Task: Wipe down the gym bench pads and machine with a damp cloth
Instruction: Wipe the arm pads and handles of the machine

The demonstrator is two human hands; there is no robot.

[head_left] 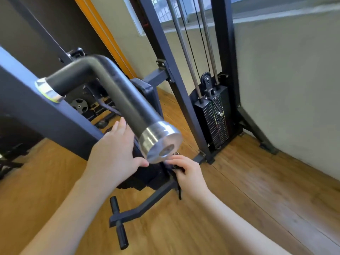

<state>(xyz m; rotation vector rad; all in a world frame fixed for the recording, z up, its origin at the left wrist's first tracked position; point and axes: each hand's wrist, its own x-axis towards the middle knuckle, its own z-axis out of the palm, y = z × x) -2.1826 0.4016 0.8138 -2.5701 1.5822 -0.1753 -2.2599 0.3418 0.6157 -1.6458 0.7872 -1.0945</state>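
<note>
The dark cloth point(177, 178) sits low in the centre of the view, bunched against the black pad point(147, 178) of the machine, one end hanging down at 6 o'clock from the right hand point(185, 172). That hand's fingers point(176, 160) curl round the cloth, grasping it. At 9 o'clock from it, the left hand point(114, 151) lies flat on the pad with fingers straight and released. A padded handle bar point(117, 94) with a chrome end cap point(161, 142) juts in front, hiding part of both hands. At 2 o'clock stands the weight stack point(213, 118) on the wooden floor point(239, 190).
</note>
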